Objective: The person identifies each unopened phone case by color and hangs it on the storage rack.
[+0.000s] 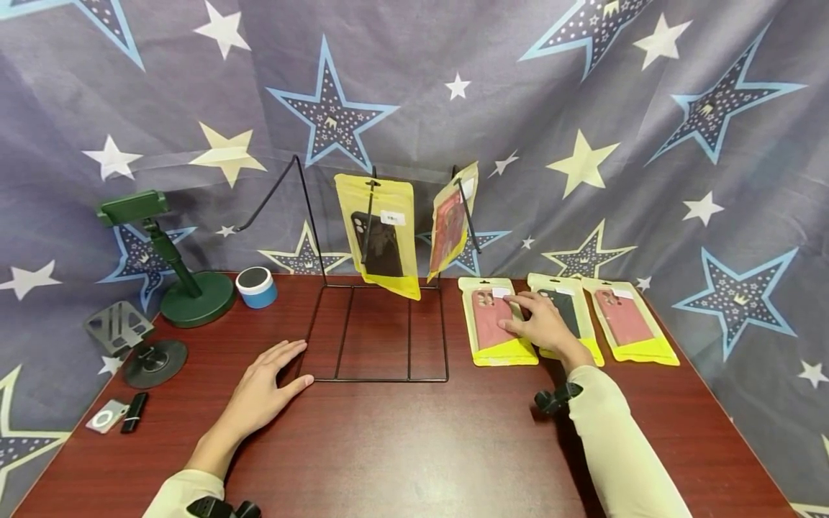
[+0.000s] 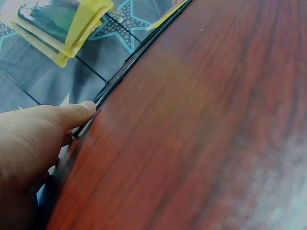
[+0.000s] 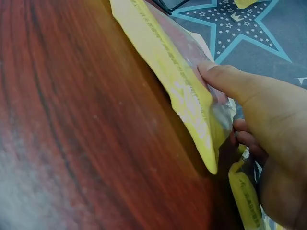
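Note:
My left hand (image 1: 262,392) rests on the table at the front left corner of a black wire display rack (image 1: 382,379), its thumb touching the rod in the left wrist view. My right hand (image 1: 542,324) lies over the right side of a bagged pink phone case (image 1: 490,324). In the right wrist view, the thumb (image 3: 225,79) touches the bag's face; the other fingers are partly hidden. Partly under this hand is a bagged dark phone case (image 1: 565,309). Another bagged pink case (image 1: 623,316) lies farther right. From the rack's hooks hang a bagged black case (image 1: 382,248) and a bagged reddish case (image 1: 449,226).
A green phone stand (image 1: 197,298), a blue and white round container (image 1: 257,288) and a grey folding stand (image 1: 154,363) occupy the left. Nearer the left edge lie a white-ringed small item (image 1: 106,416) and a black stick-like item (image 1: 134,412). A star-patterned curtain (image 1: 414,108) backs the table.

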Motion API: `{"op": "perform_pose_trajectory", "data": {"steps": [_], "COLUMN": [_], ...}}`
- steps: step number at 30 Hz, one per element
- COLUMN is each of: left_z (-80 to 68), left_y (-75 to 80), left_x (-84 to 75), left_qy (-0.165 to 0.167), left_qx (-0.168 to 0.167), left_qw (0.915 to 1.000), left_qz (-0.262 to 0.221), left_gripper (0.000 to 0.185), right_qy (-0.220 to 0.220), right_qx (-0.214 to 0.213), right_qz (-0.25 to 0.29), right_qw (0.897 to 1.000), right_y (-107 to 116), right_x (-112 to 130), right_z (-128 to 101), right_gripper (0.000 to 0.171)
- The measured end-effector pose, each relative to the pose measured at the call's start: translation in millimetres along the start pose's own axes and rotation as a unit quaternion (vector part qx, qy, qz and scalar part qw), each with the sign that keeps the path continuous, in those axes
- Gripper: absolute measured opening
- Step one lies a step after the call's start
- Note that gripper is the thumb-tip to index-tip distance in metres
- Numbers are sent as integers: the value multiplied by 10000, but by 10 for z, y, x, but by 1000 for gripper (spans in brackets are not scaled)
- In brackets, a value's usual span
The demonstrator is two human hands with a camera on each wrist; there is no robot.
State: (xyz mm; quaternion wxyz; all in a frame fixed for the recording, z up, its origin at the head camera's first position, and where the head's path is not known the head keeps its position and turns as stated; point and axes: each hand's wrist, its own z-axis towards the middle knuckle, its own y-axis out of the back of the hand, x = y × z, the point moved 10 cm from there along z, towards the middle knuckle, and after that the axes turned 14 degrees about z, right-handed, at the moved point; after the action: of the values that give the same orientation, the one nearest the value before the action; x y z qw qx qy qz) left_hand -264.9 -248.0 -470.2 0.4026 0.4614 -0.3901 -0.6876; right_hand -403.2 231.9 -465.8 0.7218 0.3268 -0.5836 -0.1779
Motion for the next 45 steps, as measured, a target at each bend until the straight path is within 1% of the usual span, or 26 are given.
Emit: {"op": "perform_pose_trajectory", "data": {"steps": [3, 9, 19, 27, 29, 32, 36, 38, 43, 45], "left_z": [3, 3, 8, 5, 4, 5, 3, 0, -4, 0], "left_y": [10, 48, 45, 43, 44, 48, 50, 49, 39, 28], "left_x": [-4, -19, -43, -37, -38, -42, -46, -44, -34, -25], "left_qy": [8, 54, -44, -24, -18, -20, -20, -25, -28, -13], "left_qx": [-6, 32, -83, -54, -45, -48, -64, -90, -118, -78], "left_qw": [10000, 10000, 10000, 10000, 10000, 10000, 10000, 10000, 9999, 10000], "left_qz": [8, -10, -20, -23, -15, 0, -10, -11, -26, -38], "left_gripper": [63, 62, 62, 62, 62, 62, 62, 62, 62, 63], "right_qy": [62, 141, -72, 13, -41, -206, -666, -772, -610, -600], "right_qx": [-8, -101, -242, -402, -426, -419, -279, -222, -294, -383], "right_qz": [-60, 90, 524, 404, 412, 503, 834, 997, 1088, 1100], "right_qw": [10000, 9998, 9983, 9984, 9982, 9976, 9939, 9918, 9917, 9914], "right_y": [-15, -21, -27, -8, -3, -2, -23, -28, 7, 29], "right_x": [17, 87, 138, 240, 237, 204, 121, 113, 174, 181], "right_z": [-7, -1, 15, 35, 41, 50, 51, 54, 75, 80], "right_gripper": [61, 50, 36, 34, 34, 35, 39, 40, 35, 33]}}
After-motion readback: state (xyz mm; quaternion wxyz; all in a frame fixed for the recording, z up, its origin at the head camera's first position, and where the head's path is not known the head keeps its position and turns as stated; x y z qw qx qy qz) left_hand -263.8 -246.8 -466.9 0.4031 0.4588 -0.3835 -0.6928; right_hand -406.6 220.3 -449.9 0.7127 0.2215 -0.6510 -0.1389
